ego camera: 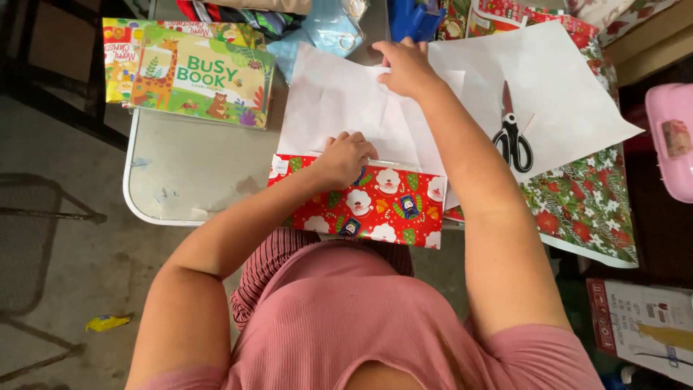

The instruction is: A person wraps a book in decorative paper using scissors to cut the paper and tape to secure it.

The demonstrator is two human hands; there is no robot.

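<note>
A parcel half wrapped in red gift paper [382,206] printed with white bearded faces lies at the near edge of the bench [180,173], its near side overhanging that edge. The paper's white underside [339,101] is folded up over the top and reaches toward the far side. The left hand [345,159] presses down on the fold line where white meets red, fingers curled, flat on the paper rather than closed round anything. The right hand [406,66] lies at the far edge of the white flap, fingers bent, pinning it down; I cannot tell whether it pinches the paper.

Just right, black-handled scissors [511,133] rest shut on a loose white sheet [563,101], which overlaps a green holly-patterned paper [585,206] hanging off the bench's right edge. At far left lies a children's book with a giraffe cover [206,79]. Between book and parcel the grey bench top is bare to its rounded near-left corner.
</note>
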